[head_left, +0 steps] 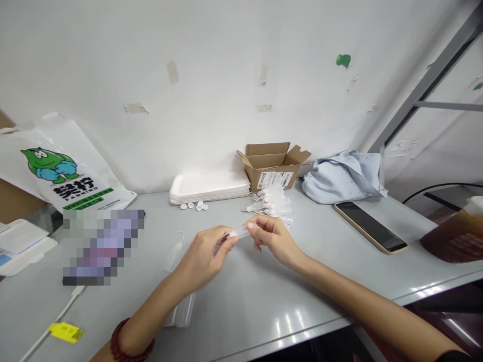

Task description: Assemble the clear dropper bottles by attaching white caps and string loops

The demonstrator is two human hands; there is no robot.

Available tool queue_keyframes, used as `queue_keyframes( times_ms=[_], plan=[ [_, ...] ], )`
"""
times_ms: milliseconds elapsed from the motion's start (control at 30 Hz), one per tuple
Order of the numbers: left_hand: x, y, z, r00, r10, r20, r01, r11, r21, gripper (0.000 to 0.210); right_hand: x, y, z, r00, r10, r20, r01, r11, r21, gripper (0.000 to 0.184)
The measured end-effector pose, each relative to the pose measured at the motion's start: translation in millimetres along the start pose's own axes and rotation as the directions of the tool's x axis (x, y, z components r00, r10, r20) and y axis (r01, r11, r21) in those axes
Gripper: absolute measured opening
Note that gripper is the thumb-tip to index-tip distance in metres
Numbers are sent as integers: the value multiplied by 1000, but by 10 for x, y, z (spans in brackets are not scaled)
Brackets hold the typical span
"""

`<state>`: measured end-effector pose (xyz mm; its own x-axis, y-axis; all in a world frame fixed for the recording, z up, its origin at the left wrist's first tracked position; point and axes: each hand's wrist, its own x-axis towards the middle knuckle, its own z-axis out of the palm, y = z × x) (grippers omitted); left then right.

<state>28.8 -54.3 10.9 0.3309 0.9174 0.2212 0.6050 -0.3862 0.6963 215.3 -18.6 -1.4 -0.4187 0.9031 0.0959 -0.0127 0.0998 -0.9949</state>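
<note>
Over the middle of the grey table, both hands hold a small translucent plastic tube [243, 232]. My left hand [206, 251] pinches its whitish end, where a dark strand shows at the fingers. At the other end, my right hand [273, 236] grips the clear body between thumb and forefinger. Behind the right hand lies a pile of similar clear tubes [277, 201] with white ends and thin cords. Another tube with a looped cord [173, 256] lies left of my left hand, partly hidden by it. More clear tubes [184, 310] rest below the left forearm.
Several small white caps [198, 206] lie before a stack of white trays [211, 186]. An open cardboard box [275, 171], a blue cloth bag [341, 176], a phone [370, 227] and a dark drink cup [453, 239] stand rightward. At left are a plastic bag [86, 166] and a cable [41, 337].
</note>
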Motion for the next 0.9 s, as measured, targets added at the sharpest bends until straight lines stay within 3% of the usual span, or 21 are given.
queue_keyframes(
  times_ms=[100, 200, 333, 467, 567, 667, 800, 900],
  plan=[
    [0, -56, 46, 991, 126, -47, -117, 980, 158, 23, 19, 24, 4, 999, 40, 3, -40, 997, 70, 39],
    [21, -77, 38, 990, 135, -41, -125, 975, 182, 23, 36, 8, -10, 999, 49, 4, -49, 998, 38, 37],
    [77, -130, -130, 1000, -12, -19, 14, 991, 133, 22, 61, -107, -118, 1000, -15, -20, 12, 986, -168, 32],
    [141, -419, -396, 979, -112, -172, 154, 955, 253, 24, 79, -271, -325, 993, -104, -63, 75, 933, -352, 29],
    [179, -730, -531, 960, -147, -238, 237, 881, 410, 28, 82, -353, -478, 984, -162, -78, 98, 848, -521, 28],
    [208, -981, -571, 955, -86, -285, 229, 822, 521, 32, 88, -381, -596, 979, -205, -9, 138, 687, -714, 25],
    [238, -1175, -553, 963, 21, -268, 139, 814, 564, 35, 104, -389, -731, 989, -120, 84, 133, 499, -856, 24],
    [259, -1248, -544, 971, 27, -239, 112, 827, 550, 37, 112, -415, -842, 995, -55, 87, 103, 471, -876, 23]
  ],
)
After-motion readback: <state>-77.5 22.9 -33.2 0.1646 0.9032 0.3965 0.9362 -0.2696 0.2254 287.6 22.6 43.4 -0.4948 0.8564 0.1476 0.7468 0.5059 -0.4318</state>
